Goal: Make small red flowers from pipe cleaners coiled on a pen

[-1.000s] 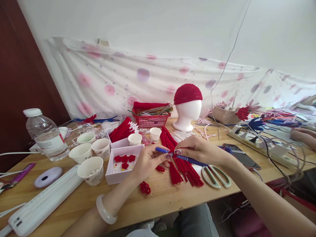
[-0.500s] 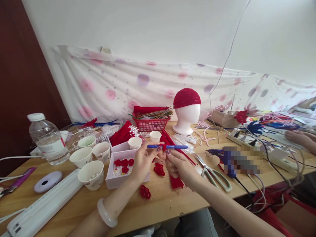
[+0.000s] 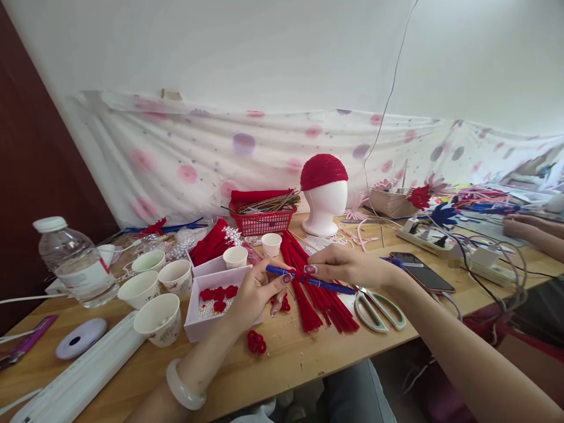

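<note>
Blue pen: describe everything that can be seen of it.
The blue pen is slim, straight and plastic-looking. It is held above the table, slanting down toward the right of the picture. The left hand grips it near its left end; the right hand pinches at its middle, where a red fuzzy strip shows, partly hidden by fingers.

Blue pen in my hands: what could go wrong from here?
The red piece at the blue pen might slip or loosen if the left hand or the right hand eases off.

The open white box sits right beside the left hand; a bump could scatter its beads.

The scissors lie close to the right forearm, which might catch them if it swings.
</note>
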A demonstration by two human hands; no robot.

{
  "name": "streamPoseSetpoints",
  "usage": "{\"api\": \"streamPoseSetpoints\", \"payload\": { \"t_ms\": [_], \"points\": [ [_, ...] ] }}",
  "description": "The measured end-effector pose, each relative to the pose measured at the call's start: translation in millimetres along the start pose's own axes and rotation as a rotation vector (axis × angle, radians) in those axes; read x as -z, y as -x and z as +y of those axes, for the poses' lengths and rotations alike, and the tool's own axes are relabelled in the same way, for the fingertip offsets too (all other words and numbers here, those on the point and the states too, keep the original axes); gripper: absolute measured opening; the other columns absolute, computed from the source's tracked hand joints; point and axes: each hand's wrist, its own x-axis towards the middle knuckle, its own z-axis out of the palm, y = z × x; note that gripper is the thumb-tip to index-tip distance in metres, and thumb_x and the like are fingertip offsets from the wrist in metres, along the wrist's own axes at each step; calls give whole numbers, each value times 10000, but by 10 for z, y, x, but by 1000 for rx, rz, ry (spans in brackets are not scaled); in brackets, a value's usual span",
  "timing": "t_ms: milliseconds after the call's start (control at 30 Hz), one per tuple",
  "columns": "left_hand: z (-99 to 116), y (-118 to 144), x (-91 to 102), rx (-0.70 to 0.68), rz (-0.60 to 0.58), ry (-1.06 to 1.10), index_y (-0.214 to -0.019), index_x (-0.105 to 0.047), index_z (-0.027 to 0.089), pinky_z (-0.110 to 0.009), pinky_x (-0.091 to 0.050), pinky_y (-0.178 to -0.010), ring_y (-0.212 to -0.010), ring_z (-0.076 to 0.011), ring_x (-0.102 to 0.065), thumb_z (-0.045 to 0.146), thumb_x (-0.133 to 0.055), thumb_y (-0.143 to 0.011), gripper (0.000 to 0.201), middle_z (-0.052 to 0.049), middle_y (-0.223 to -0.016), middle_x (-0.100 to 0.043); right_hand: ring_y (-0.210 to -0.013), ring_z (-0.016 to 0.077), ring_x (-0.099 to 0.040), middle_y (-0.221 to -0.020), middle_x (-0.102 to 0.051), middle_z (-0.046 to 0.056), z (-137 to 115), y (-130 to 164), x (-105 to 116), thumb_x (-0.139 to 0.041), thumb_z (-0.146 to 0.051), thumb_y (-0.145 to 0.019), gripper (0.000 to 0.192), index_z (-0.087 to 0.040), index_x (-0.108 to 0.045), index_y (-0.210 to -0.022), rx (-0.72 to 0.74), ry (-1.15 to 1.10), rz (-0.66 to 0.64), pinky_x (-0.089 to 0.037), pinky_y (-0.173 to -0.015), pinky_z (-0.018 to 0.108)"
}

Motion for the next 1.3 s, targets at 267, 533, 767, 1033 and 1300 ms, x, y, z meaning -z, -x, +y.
{"api": "streamPoseSetpoints", "payload": {
  "t_ms": [267,533,767,1033,1300],
  "points": [
    [-18,-22,-10,-88,176,102,-852,-613,182,-127,-340,-343,-441,-61,-430,412,-853,-692,369,73,-542,-505,-449,86,-103,-538,-166,-128,300,-299,-811,-485,-697,-842,486,-256,-329,-713,-19,-718,279,-134,-412,227],
    [-137,-18,26,-250,270,-258,-961,-586,187,-214,-486,-449,-534,-123,-552,397,-660,-888,235,16,-664,-625,-460,97,-202,-525,-305,-86,105,-222,-933,-530,-407,-879,282,-223,-440,-685,-159,-558,434,-152,-473,259],
    [-75,71,-72,-146,93,-312,-929,-575,196,-192,-426,-476,-490,-97,-495,364,-650,-910,184,61,-552,-539,-477,89,-188,-487,-253,-69,-171,34,-203,-543,-108,-814,387,-190,-323,-506,-132,390,95,-145,-522,314],
    [-8,31,-156,-9,83,163,-787,-530,202,-146,-349,-353,-381,-62,-407,444,-819,-737,380,93,-466,-484,-395,60,-196,-427,-293,-96,422,-95,-355,-733,-484,-759,505,-213,-383,-517,-4,-824,80,-108,-397,258],
    [-23,1,-214,-96,291,108,-932,-639,176,-140,-434,-412,-461,-52,-518,391,-850,-709,375,59,-630,-605,-414,64,-52,-484,-147,-129,309,-231,-1038,-648,-534,-840,442,-220,-400,-651,118,-1213,419,-75,-369,210]
  ]
}}
